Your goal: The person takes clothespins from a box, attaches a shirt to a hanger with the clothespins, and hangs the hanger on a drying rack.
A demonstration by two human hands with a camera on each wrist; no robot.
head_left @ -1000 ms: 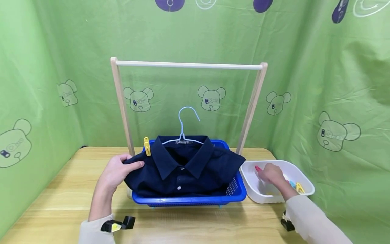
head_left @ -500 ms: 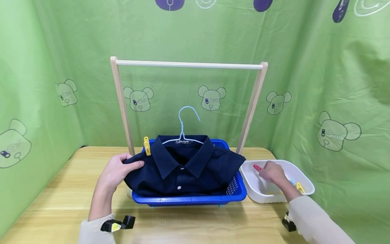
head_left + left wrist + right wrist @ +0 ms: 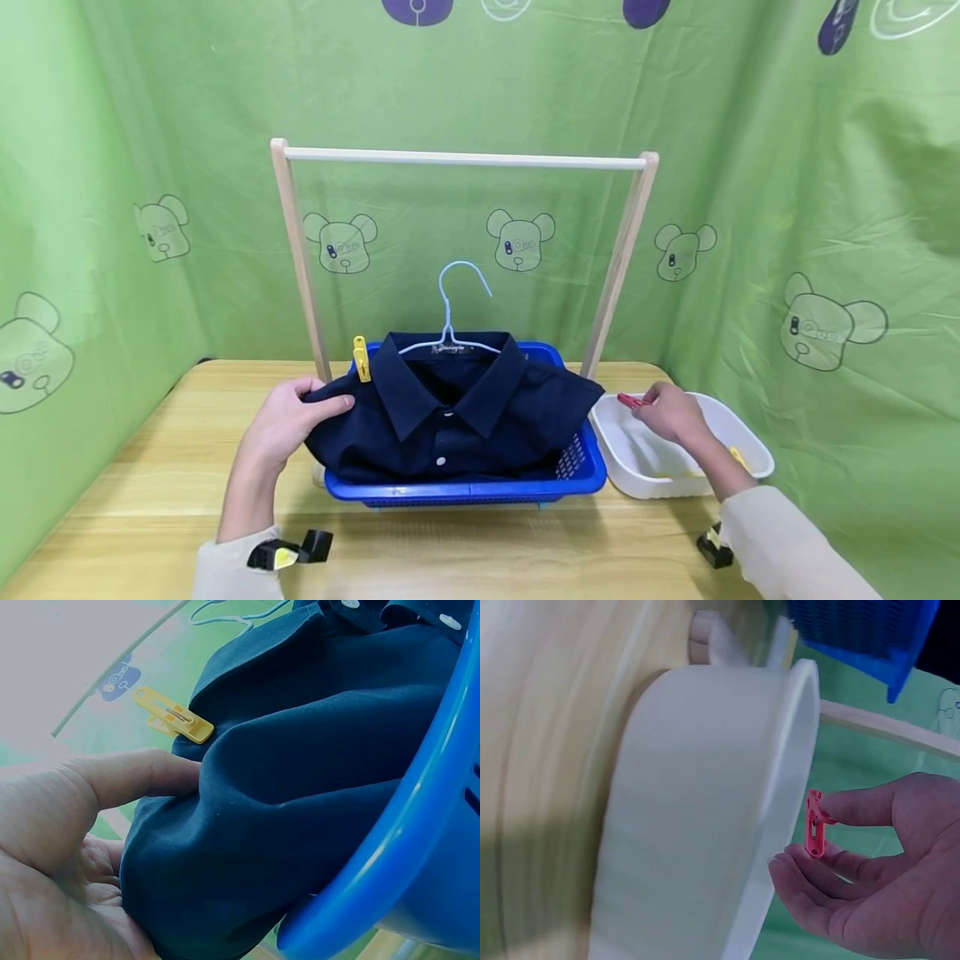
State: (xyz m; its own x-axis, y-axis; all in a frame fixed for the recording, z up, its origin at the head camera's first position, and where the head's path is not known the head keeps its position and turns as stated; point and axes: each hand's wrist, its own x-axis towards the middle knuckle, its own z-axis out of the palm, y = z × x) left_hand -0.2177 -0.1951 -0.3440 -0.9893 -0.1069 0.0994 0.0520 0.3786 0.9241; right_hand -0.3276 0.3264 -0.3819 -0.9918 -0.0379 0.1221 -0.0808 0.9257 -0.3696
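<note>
A dark navy shirt (image 3: 480, 442) with a collar and white buttons lies in the blue basket (image 3: 472, 492), a light blue wire hanger (image 3: 447, 312) inside its neck. My left hand (image 3: 288, 417) grips the shirt's left shoulder between thumb and fingers; the fingers behind the cloth are partly hidden. Beside that thumb, a yellow clothespin (image 3: 176, 714) is clipped on the shoulder. Over the white tub (image 3: 637, 487), my right hand (image 3: 671, 412) pinches a red clothespin (image 3: 815, 825) between thumb and fingertips, near the rim's height.
Behind the basket rises a wooden rack with a white rail (image 3: 465, 157). A yellow clothespin (image 3: 737, 456) shows in the tub, partly behind the right forearm. Green printed curtains (image 3: 480, 92) surround the wooden table (image 3: 480, 550) at the back and sides.
My right hand has lifted the red clothespin up from inside the tub, shifting slightly toward the back. My left hand stays on the shirt.
</note>
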